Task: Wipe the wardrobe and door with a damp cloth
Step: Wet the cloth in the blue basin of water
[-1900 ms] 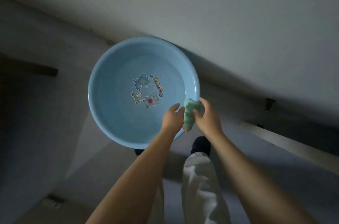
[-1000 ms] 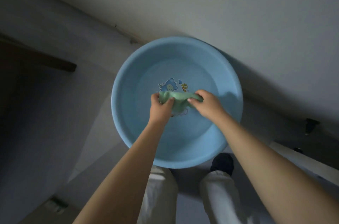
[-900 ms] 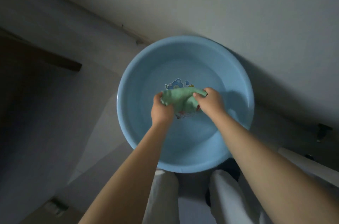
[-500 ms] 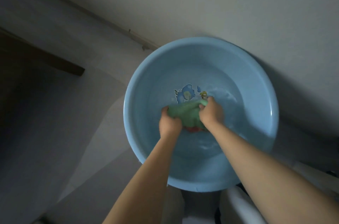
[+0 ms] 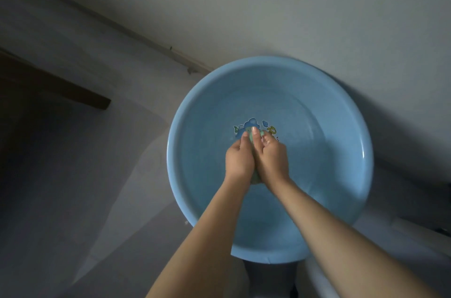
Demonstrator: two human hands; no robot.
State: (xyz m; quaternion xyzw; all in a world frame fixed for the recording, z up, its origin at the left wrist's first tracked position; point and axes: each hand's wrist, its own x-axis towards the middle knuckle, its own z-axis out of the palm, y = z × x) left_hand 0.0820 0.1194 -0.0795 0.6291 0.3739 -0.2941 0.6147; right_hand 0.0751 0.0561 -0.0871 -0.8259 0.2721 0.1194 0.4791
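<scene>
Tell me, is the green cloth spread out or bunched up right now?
Bunched up: the green cloth is squeezed between the left hand and right hand, only slivers showing.

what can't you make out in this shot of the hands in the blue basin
- Green cloth: head view, mostly hidden between the left hand and right hand; only small bits show.
- Cartoon print on the blue basin: lower part covered by the hands.
- Water level: too dim to tell.
- Dark area at left: too dark to identify.
- Person's legs: cut off at the bottom edge.
</scene>
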